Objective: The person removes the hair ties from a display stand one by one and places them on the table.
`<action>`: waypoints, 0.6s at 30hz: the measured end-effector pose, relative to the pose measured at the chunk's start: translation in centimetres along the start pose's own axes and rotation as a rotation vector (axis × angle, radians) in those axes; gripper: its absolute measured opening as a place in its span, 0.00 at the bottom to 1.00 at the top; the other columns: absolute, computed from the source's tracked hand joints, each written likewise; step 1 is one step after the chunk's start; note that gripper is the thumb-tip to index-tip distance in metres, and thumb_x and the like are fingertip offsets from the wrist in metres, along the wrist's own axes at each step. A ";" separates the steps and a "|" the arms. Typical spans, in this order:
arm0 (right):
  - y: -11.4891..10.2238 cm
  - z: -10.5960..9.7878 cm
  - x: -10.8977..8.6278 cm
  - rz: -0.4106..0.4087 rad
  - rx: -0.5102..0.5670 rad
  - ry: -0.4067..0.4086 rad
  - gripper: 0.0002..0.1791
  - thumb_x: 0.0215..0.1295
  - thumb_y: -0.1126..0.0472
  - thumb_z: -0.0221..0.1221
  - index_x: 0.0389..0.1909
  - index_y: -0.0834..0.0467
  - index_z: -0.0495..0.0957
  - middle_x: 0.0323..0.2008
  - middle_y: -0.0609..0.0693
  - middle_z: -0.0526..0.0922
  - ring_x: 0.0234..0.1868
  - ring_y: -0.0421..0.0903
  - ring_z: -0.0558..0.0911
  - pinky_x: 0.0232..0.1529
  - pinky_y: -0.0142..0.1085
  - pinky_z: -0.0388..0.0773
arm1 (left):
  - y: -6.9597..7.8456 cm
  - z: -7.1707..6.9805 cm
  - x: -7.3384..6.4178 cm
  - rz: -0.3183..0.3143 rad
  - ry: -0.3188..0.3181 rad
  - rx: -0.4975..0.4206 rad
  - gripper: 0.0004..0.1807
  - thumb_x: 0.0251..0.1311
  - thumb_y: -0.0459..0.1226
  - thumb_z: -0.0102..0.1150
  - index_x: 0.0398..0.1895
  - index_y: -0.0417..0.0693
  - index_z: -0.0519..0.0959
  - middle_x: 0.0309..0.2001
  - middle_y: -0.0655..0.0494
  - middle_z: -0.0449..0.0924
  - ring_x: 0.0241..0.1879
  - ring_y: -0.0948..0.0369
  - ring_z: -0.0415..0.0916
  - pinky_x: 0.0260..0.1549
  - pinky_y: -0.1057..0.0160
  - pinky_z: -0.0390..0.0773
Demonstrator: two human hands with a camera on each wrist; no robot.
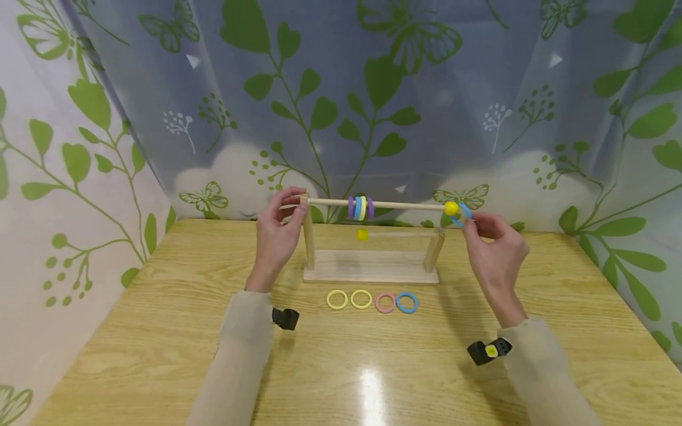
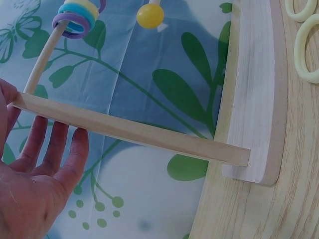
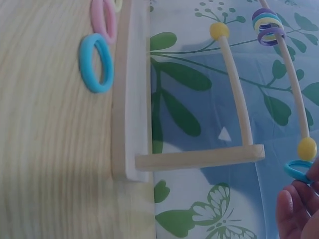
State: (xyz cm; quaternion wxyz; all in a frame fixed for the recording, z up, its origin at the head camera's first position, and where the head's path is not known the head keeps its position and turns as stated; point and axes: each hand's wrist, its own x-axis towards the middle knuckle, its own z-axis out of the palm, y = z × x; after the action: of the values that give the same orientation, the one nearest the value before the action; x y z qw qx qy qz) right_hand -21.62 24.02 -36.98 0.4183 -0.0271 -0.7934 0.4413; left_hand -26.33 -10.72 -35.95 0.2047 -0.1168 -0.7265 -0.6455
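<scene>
the raised right hand [image 1: 495, 244] pinches a slim, round blue ring [image 3: 295, 174] just beside the upper yellow bead [image 1: 451, 208] of the wooden stand [image 1: 370, 272]; the left hand [image 1: 278, 223] grips the stand's taller post [image 1: 309, 239]. four rings [image 1: 370, 300] lie before the stand.

Before you is one pale wooden stand [image 2: 134, 128] with one flat rectangular base [image 1: 373, 271], two upright wooden posts [image 1: 309, 236], two round wooden rods [image 1: 410, 206] and two round yellow balls [image 1: 451, 208], one per rod. You have nine coloured rings [image 1: 364, 208]: on the upper rod, two purple rings [image 1: 350, 207], one blue and one pale yellow; one blue ring [image 3: 293, 174] in your right fingers [image 3: 285, 205]; on the wood-grained counter [image 1: 298, 378], two pale yellow, one pink, one blue.
</scene>
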 end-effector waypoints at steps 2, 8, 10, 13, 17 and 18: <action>0.3 -0.2 -0.1 -0.014 -0.012 -0.001 0.09 0.67 0.63 0.64 0.42 0.64 0.87 0.35 0.60 0.90 0.30 0.19 0.77 0.32 0.15 0.72 | 0.0 0.0 0.0 -0.007 0.001 -0.005 0.13 0.72 0.36 0.59 0.57 0.50 0.82 0.49 0.46 0.80 0.49 0.52 0.83 0.39 0.74 0.82; 0.7 -0.9 -0.5 -0.034 -0.018 -0.029 0.08 0.66 0.64 0.64 0.40 0.64 0.87 0.32 0.55 0.89 0.29 0.19 0.77 0.29 0.14 0.72 | 0.3 0.2 0.1 -0.037 0.008 -0.008 0.15 0.72 0.33 0.58 0.59 0.45 0.80 0.51 0.44 0.79 0.50 0.54 0.82 0.39 0.75 0.81; 0.8 -1.1 -0.7 -0.024 -0.008 -0.055 0.07 0.66 0.64 0.64 0.39 0.64 0.87 0.29 0.46 0.88 0.28 0.21 0.78 0.27 0.15 0.74 | 0.6 0.2 0.0 -0.045 0.004 -0.003 0.16 0.72 0.31 0.57 0.60 0.42 0.80 0.51 0.43 0.79 0.50 0.53 0.81 0.39 0.75 0.81; 0.8 -1.5 -0.9 0.004 0.010 -0.098 0.07 0.66 0.63 0.65 0.39 0.63 0.88 0.27 0.30 0.83 0.27 0.23 0.80 0.25 0.17 0.76 | 1.5 0.2 -0.3 -0.052 -0.001 -0.003 0.15 0.72 0.30 0.56 0.59 0.39 0.79 0.51 0.41 0.79 0.49 0.53 0.81 0.40 0.74 0.81; 0.8 -2.0 -1.2 0.024 0.020 -0.138 0.07 0.66 0.63 0.66 0.39 0.62 0.88 0.26 0.21 0.79 0.27 0.24 0.80 0.24 0.18 0.77 | 2.9 0.2 -0.7 -0.044 -0.002 0.001 0.15 0.72 0.30 0.56 0.59 0.38 0.79 0.50 0.41 0.79 0.48 0.54 0.81 0.41 0.73 0.82; 0.8 -2.1 -1.3 0.022 0.024 -0.148 0.07 0.66 0.63 0.66 0.40 0.62 0.88 0.27 0.20 0.79 0.28 0.24 0.81 0.24 0.18 0.78 | 3.1 0.2 -0.8 -0.042 -0.001 0.003 0.15 0.72 0.30 0.56 0.59 0.38 0.79 0.50 0.41 0.79 0.48 0.55 0.81 0.41 0.73 0.82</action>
State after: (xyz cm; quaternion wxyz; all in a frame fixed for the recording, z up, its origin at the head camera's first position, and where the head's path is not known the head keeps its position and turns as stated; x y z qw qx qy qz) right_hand -19.61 25.43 -37.80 0.3540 0.0016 -0.8166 0.4560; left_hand -24.28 -9.98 -33.56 0.1910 -0.1019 -0.7297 -0.6486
